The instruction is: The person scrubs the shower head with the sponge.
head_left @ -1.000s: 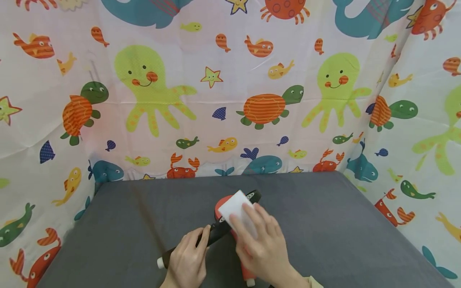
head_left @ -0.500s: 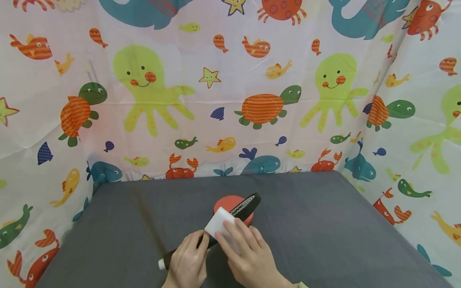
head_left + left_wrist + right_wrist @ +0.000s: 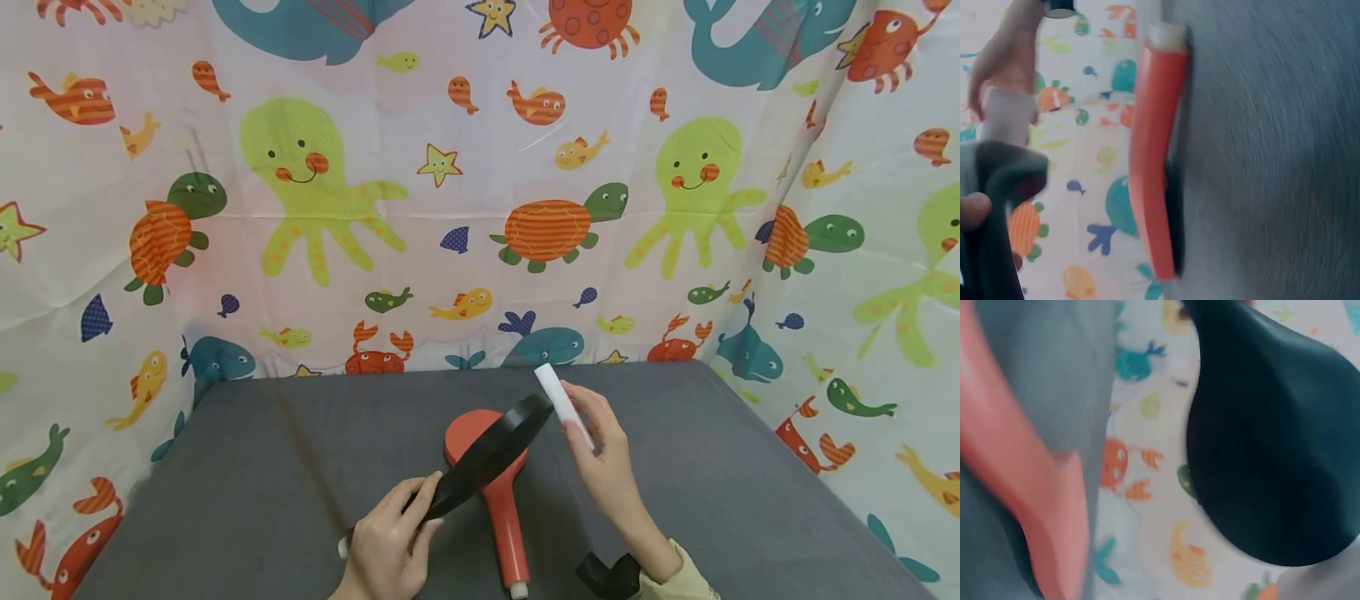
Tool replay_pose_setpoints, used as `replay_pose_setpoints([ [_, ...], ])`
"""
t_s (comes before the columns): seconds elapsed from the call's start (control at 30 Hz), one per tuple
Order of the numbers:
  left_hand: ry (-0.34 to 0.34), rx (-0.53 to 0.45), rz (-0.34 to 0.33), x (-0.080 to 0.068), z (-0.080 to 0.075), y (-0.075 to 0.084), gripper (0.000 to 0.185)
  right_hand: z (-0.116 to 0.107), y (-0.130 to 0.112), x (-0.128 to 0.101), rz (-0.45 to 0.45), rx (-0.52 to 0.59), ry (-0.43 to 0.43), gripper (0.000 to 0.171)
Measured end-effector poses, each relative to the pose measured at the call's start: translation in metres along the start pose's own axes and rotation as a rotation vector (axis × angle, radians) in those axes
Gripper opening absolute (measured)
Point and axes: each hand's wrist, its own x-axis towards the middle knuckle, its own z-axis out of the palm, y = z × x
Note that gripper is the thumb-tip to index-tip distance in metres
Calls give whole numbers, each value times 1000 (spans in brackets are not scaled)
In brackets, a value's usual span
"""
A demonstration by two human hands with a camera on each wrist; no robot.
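My left hand (image 3: pixel 408 521) grips the handle of a black hairbrush (image 3: pixel 491 450) and holds it tilted above the grey table (image 3: pixel 262 467), head pointing up and right. My right hand (image 3: pixel 592 437) pinches a white block (image 3: pixel 553 393) against the far rim of the brush head. An orange-red hairbrush (image 3: pixel 491 487) lies flat on the table below, handle toward me. In the left wrist view the orange-red brush (image 3: pixel 1154 156) lies on edge, with the white block (image 3: pixel 1007 119) behind it. The black brush head (image 3: pixel 1266 437) fills the right wrist view.
A curtain (image 3: pixel 480 208) printed with sea animals closes in the table at the back and on both sides. A black strap (image 3: pixel 607 575) and a pale sleeve cuff (image 3: pixel 678 583) show at my right wrist.
My right hand lifted the white block from near the brush's handle up to its far rim. The black brush turned, so its smooth back now faces me, and the orange-red brush below is uncovered.
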Motion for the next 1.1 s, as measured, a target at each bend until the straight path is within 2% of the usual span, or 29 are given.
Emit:
replay_pose_setpoints([
  [0.1,-9,-300,-62,0,1,-2,34,-1,4,-3,225,301,-44,34],
  [0.2,-38,-612,-156,2,-1,-3,44,3,5,-6,362,634,-98,34],
  [0.27,-74,-815,-221,3,-3,-4,42,5,5,-8,416,884,-142,34],
  [0.37,-145,-1117,-317,3,-4,-6,41,9,1,-10,456,1198,-177,36],
  [0.43,-204,-1267,-356,2,-3,-8,41,13,-4,-11,465,1327,-169,36],
  [0.5,-274,-1379,-390,1,-1,-9,42,16,-9,-12,454,1370,-154,37],
  [0.57,-334,-1436,-424,-1,0,-8,43,20,-16,-14,431,1335,-138,38],
  [0.63,-372,-1474,-450,-3,3,-6,45,24,-22,-15,386,1233,-128,38],
  [0.77,-361,-1419,-493,-7,6,2,49,34,-30,-19,271,908,-80,41],
  [0.83,-337,-1408,-477,-8,8,4,49,39,-31,-21,178,716,-51,44],
  [0.87,-335,-1415,-476,-7,8,5,49,42,-31,-22,119,617,-41,46],
  [0.97,-366,-1519,-496,-6,8,5,46,51,-27,-27,-114,304,-28,46],
  [1.1,-449,-1625,-586,-8,8,3,38,59,-22,-32,-454,1,-87,34],
])
